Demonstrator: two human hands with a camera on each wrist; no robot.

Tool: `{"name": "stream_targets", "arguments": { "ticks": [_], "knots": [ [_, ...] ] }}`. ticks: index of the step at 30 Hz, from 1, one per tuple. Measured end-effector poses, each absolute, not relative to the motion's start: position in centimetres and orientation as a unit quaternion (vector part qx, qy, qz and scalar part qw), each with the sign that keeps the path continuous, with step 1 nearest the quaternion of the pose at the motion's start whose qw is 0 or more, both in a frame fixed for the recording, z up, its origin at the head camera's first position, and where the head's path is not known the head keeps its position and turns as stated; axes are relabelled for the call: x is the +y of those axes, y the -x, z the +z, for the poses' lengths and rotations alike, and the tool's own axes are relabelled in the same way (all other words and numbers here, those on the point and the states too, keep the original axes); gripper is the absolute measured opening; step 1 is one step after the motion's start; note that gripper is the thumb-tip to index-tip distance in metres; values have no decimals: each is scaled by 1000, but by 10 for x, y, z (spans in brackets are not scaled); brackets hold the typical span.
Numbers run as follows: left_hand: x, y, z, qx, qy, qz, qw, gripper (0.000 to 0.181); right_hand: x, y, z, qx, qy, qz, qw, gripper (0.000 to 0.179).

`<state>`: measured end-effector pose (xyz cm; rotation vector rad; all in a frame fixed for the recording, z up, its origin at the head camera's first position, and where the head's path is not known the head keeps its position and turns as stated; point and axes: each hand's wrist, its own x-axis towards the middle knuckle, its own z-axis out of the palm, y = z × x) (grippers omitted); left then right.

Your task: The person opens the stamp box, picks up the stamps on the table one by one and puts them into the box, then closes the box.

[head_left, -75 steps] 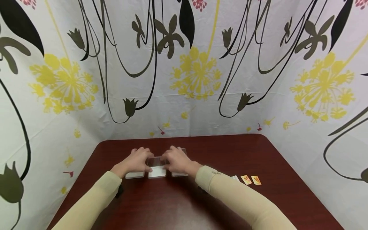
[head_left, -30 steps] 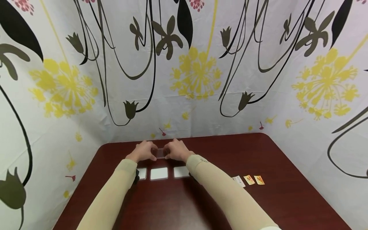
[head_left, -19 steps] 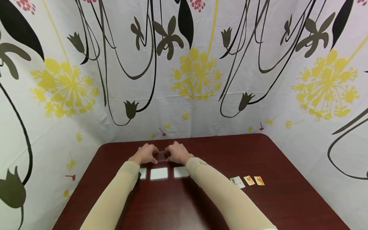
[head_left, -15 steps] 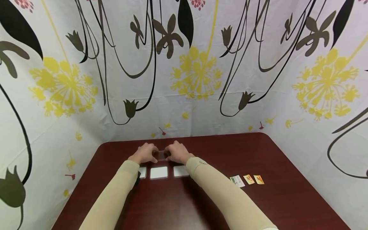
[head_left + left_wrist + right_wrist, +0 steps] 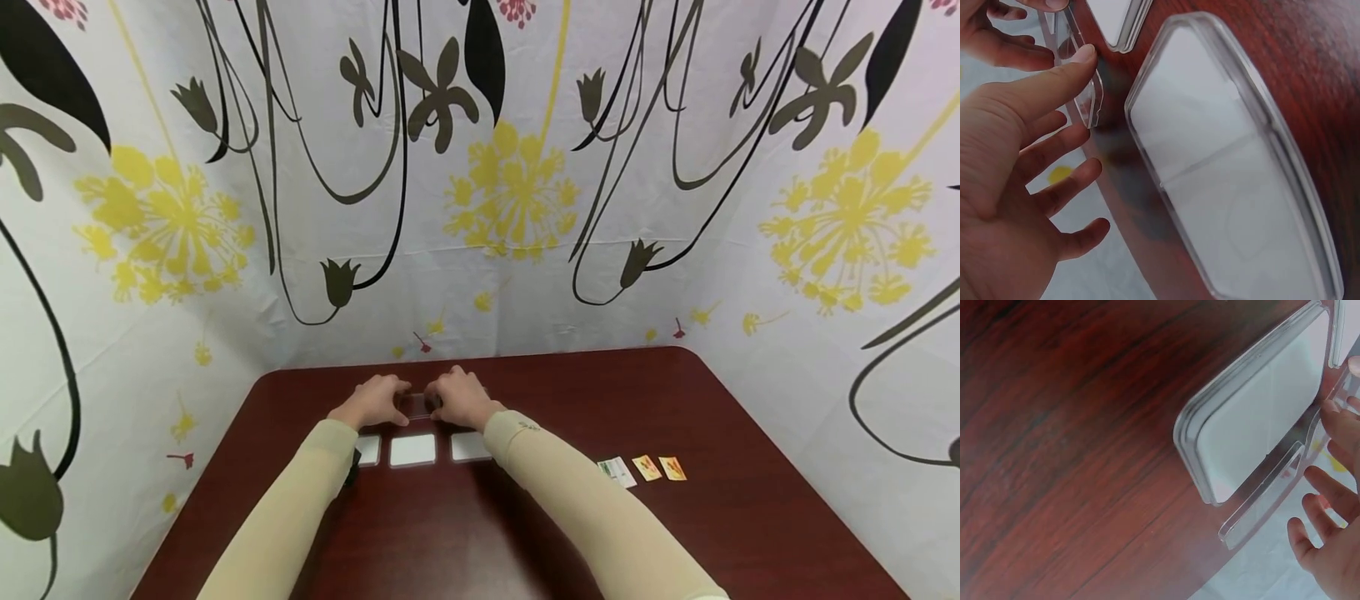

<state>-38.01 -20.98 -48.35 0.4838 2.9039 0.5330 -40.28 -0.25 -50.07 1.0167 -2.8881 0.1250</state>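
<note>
Between both hands, at the back of the table, is a clear plastic lid point(image 5: 416, 406). My left hand point(image 5: 372, 401) pinches its left end, thumb on one edge and the forefinger passing behind; the other fingers are spread. At the opposite end, my right hand point(image 5: 461, 398) has thumb and forefinger at the lid's edges. Nearer than the hands, three shallow clear boxes with white insides stand in a row: left box point(image 5: 369, 450), middle box point(image 5: 412, 450) and right box point(image 5: 469, 447). Another clear lid point(image 5: 1260, 500) lies behind the right box in the right wrist view.
On the right of the dark red table point(image 5: 720, 533) lie a white-and-green card point(image 5: 617, 472) and two small orange-yellow cards, the nearer-left one point(image 5: 647, 467) beside the other card point(image 5: 672, 468). A patterned curtain point(image 5: 517, 308) surrounds the table's back and sides.
Both hands have carried the clear lid from over the middle box to the back of the table. It came slightly nearer again, then the hands stayed almost still.
</note>
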Motion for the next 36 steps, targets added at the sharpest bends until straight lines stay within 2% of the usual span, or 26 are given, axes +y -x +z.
{"name": "stream_targets", "arguments": {
  "ticks": [11,17,36],
  "knots": [
    [-220,375,-469,969,-167,171,57,70,0,400,-480,-941,-334,49,41,41],
    [-230,369,-461,969,-179,161,49,70,-3,394,-477,-930,-359,60,62,41],
    [-280,319,-457,968,-219,122,11,66,-29,357,-479,-898,-425,80,80,40]
  ]
}}
